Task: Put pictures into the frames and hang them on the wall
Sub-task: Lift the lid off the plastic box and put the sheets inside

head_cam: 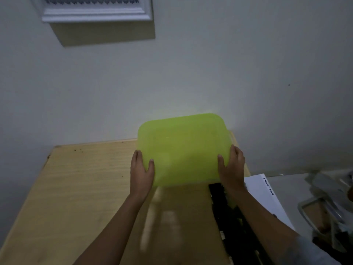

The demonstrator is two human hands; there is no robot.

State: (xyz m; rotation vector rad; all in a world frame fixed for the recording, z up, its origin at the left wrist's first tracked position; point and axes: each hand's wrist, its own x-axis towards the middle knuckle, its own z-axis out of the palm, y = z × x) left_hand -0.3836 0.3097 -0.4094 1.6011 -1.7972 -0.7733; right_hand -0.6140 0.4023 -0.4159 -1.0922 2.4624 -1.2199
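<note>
A lime-green plastic lid or tray (183, 148) with rounded corners is held tilted above the far right part of the wooden table (80, 188). My left hand (142, 173) grips its lower left edge, thumb on top. My right hand (232, 169) grips its lower right edge the same way. A white ornate picture frame (97, 11) hangs on the wall at the upper left, cut off by the top of the view. A black frame-like object (233, 217) lies along the table's right edge, partly under my right forearm.
A white box printed "SMART CAB" (267, 196) lies to the right of the black object. A clear container (321, 211) and blurred clutter sit at the far right. The pale wall (210, 73) stands directly behind the table.
</note>
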